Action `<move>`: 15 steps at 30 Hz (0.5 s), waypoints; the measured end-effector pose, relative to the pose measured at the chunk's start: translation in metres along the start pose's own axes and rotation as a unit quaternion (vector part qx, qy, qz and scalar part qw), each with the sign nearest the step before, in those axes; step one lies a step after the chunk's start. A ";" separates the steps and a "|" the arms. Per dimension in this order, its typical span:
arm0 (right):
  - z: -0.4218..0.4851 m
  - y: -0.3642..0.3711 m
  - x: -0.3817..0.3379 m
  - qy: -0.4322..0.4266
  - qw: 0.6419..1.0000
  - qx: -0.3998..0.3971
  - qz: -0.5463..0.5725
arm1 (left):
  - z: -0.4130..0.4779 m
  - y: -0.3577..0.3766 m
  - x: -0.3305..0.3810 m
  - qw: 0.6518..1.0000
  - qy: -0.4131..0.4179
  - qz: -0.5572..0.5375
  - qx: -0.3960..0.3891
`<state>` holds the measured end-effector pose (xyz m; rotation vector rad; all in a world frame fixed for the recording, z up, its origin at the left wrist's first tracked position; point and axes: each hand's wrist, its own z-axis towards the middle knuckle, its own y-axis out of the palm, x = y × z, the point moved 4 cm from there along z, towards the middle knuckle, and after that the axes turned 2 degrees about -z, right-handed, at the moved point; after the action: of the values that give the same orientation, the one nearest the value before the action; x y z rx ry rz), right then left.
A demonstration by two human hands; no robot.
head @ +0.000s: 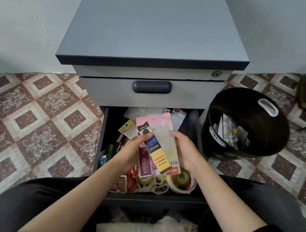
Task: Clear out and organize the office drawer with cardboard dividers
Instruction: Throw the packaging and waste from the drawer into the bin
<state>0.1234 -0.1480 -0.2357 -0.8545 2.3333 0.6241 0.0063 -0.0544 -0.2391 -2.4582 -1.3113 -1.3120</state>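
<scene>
We're early on: left grip & right grip hold packets over drawer, much clutter inside, some trash in bin, no dividers yet.

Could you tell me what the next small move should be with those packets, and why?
Probably lift the packets clear of the drawer and sort them: left hand and right hand grip them above it, and the bin beside it already holds discards.
</scene>
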 end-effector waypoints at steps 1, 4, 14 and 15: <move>-0.009 0.000 -0.005 -0.005 1.000 -0.020 0.000 | -0.004 0.008 0.004 1.000 0.008 0.012 0.002; -0.034 -0.009 -0.019 -0.026 0.998 -0.027 -0.050 | -0.009 0.035 0.010 0.999 0.017 0.040 0.007; -0.089 -0.112 -0.056 -0.140 0.966 0.158 -0.149 | 0.003 0.165 0.013 0.987 0.019 0.157 -0.021; -0.089 -0.124 -0.057 -0.135 0.965 0.166 -0.149 | 0.006 0.178 0.014 0.986 0.016 0.162 -0.021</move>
<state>0.2148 -0.2614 -0.1620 -0.8778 1.9389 0.1973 0.1393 -0.1560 -0.1774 -2.5283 -0.8370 -1.2980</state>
